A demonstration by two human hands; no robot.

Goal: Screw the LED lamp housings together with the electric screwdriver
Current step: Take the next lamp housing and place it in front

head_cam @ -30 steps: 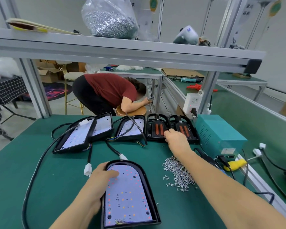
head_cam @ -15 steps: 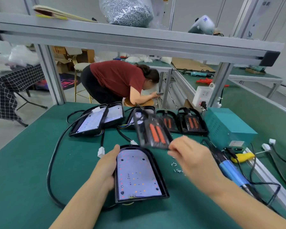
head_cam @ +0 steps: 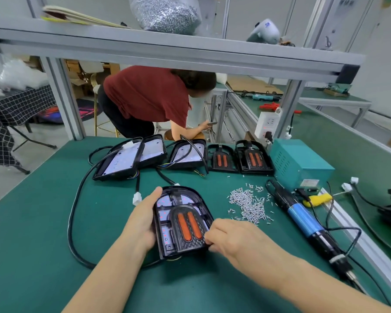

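A black lamp housing (head_cam: 165, 227) lies on the green table in front of me, with a black cover with two orange strips (head_cam: 189, 225) set on top of it. My left hand (head_cam: 142, 220) holds the housing's left edge, thumb up along the rim. My right hand (head_cam: 230, 239) pinches the cover's lower right edge. The blue-and-black electric screwdriver (head_cam: 307, 224) lies on the table to the right, untouched. A loose heap of small silver screws (head_cam: 248, 204) sits between the housing and the screwdriver.
Several more housings (head_cam: 127, 161) and covers with orange strips (head_cam: 253, 159) line the back of the table, with black cables (head_cam: 77, 199) trailing. A teal power box (head_cam: 298, 163) stands at the right. A person in a red shirt (head_cam: 149, 96) bends over beyond the table.
My right hand took a cover with orange strips from the back row, carried it over and set it down on the housing. My left hand stayed on the housing's left edge.
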